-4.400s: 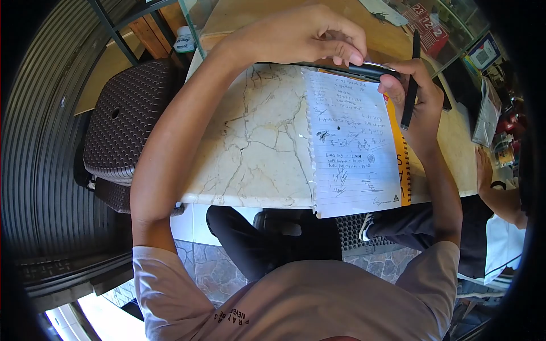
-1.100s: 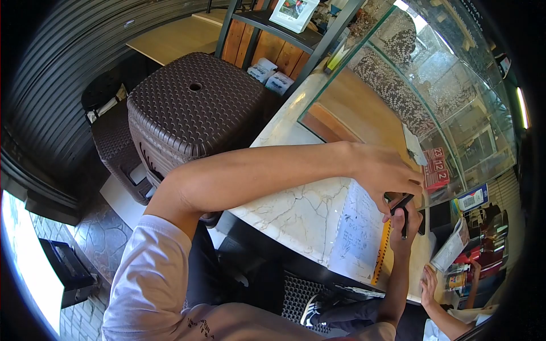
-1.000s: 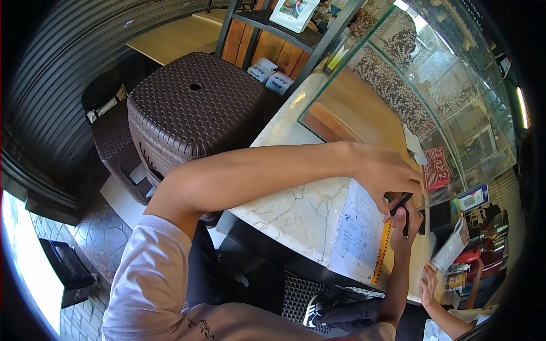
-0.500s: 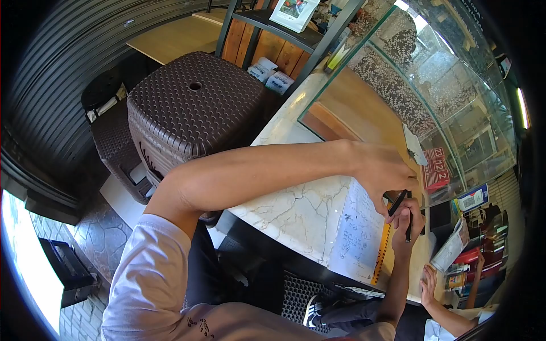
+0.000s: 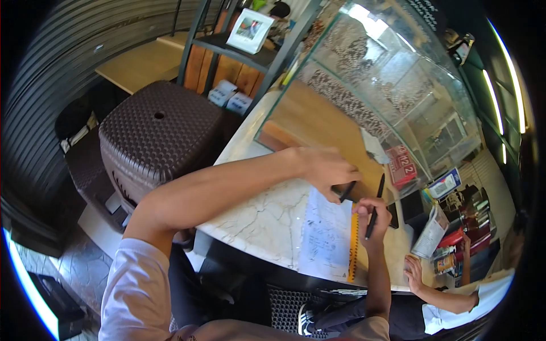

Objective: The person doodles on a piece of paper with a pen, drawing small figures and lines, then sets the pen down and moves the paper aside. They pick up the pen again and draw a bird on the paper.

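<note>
My left hand (image 5: 330,172) reaches across the counter from the left, its fingers closed on a short, dark, stick-like piece (image 5: 347,192) whose kind I cannot tell. Close beside it, my right hand (image 5: 376,212) grips a slim black pen (image 5: 381,183), which slants up past the fingers and shows below them too. Under and next to the hands lies a spiral-bound notebook (image 5: 321,244) with blue handwriting on its white page and a yellow strip along the binding. A dark flat object (image 5: 394,216) lies on the counter just right of my right hand.
The marble-patterned counter (image 5: 250,227) carries a glass display case (image 5: 364,94) and a red number calendar (image 5: 401,166). Brown woven-pattern stools (image 5: 159,125) stand at left. Another person's hand (image 5: 414,274) rests at the counter's right edge, near a newspaper (image 5: 430,231).
My hands have drawn apart; the dark piece in my left hand is now separate from the pen in my right. The view has shifted, and more of the other person shows.
</note>
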Motion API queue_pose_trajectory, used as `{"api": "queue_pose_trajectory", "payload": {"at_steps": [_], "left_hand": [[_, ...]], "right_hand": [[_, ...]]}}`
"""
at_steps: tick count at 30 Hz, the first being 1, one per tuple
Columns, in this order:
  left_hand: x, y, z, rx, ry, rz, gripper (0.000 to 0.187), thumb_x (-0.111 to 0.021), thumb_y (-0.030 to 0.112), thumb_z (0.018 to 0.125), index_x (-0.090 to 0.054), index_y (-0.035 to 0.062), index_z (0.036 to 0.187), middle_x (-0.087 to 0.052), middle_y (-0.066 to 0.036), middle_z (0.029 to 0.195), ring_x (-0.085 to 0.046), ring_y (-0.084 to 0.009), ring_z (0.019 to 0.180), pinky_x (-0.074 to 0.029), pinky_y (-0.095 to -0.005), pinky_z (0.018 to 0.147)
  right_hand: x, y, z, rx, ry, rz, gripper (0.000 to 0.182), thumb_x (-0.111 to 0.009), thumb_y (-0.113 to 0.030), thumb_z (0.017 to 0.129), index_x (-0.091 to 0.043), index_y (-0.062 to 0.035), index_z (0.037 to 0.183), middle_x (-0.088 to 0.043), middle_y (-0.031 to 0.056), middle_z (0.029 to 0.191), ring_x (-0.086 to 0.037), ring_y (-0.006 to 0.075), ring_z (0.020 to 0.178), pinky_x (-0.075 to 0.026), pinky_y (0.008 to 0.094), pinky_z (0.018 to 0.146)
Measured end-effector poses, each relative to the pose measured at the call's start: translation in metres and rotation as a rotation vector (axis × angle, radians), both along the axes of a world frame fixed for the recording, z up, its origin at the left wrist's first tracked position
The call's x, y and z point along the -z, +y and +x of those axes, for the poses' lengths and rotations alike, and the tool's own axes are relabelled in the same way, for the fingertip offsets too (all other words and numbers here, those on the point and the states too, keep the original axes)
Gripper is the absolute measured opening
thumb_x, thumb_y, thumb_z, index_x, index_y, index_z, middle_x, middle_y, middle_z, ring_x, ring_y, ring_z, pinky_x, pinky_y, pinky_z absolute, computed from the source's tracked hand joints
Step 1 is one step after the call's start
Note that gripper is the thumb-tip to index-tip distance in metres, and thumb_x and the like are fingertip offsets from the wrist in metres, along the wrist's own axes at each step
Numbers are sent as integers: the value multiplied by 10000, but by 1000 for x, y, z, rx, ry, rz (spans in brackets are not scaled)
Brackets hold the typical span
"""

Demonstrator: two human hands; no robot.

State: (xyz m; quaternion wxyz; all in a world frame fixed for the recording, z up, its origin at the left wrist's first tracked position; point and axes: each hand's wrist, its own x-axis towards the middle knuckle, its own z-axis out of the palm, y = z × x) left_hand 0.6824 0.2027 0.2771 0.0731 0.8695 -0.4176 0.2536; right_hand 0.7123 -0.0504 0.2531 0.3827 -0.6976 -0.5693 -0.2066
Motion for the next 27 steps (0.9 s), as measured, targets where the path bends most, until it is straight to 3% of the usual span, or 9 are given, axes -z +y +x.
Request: {"api": "queue_pose_trajectory", "payload": {"at_steps": [1, 5, 8, 9, 17, 22, 24, 27], "left_hand": [[0, 2, -2, -47, 33, 25, 577, -766, 466, 796, -510, 26, 1068, -643, -147, 872, -682, -397, 807, -544, -493, 663], [1, 0, -8, -31, 22, 4, 571, -756, 455, 811, -485, 24, 1069, -653, -153, 822, -683, -407, 748, -540, -496, 622], [1, 1, -11, -44, 52, -14, 578, -748, 427, 823, -458, 31, 1129, -669, -175, 813, -678, -422, 711, -536, -506, 605], [-1, -1, -15, -95, 111, -36, 563, -756, 403, 815, -459, 31, 1116, -673, -185, 803, -678, -426, 729, -540, -501, 622], [12, -9, -9, -109, 197, -40, 588, -733, 384, 834, -441, 25, 1196, -674, -215, 783, -675, -447, 757, -544, -523, 668], [9, -15, -16, -182, 220, 26, 634, -730, 432, 842, -458, 19, 1239, -672, -242, 849, -676, -455, 769, -544, -540, 668], [15, -15, -10, -182, 230, 36, 643, -732, 437, 839, -458, 17, 1241, -672, -240, 841, -677, -454, 765, -545, -539, 668], [19, -13, -8, -169, 207, 20, 648, -737, 443, 834, -460, 20, 1239, -670, -234, 822, -676, -452, 752, -546, -535, 664]], "right_hand": [[3, -2, 5, -17, 9, 16, 113, -657, -73, 972, -585, -7, 1029, -655, 78, 762, -633, 116, 649, -471, 235, 591], [-8, -1, 3, -9, -107, -27, 141, -715, 50, 878, -604, 6, 954, -697, 110, 801, -660, 129, 638, -489, 234, 566], [-6, 0, 0, -64, -51, -42, 169, -752, 70, 829, -612, 2, 895, -714, 125, 813, -695, 147, 677, -508, 244, 581], [-6, 2, -3, -65, -18, -7, 205, -818, 3, 798, -626, -31, 861, -724, 94, 806, -668, 160, 625, -503, 274, 559], [-10, 6, -17, -235, -72, -113, 136, -763, 10, 823, -663, -27, 907, -715, 104, 828, -710, 243, 697, -549, 335, 601], [-14, 0, -15, -220, -130, -98, 79, -682, -5, 882, -656, -38, 949, -701, 111, 820, -696, 254, 670, -539, 349, 589], [-12, -3, -9, -179, -5, -87, 30, -631, 27, 916, -631, 0, 929, -710, 124, 850, -713, 235, 728, -557, 324, 655], [-15, -5, -10, -152, -4, -89, 64, -640, 47, 895, -619, -5, 926, -704, 120, 848, -709, 232, 740, -551, 316, 662]]}}
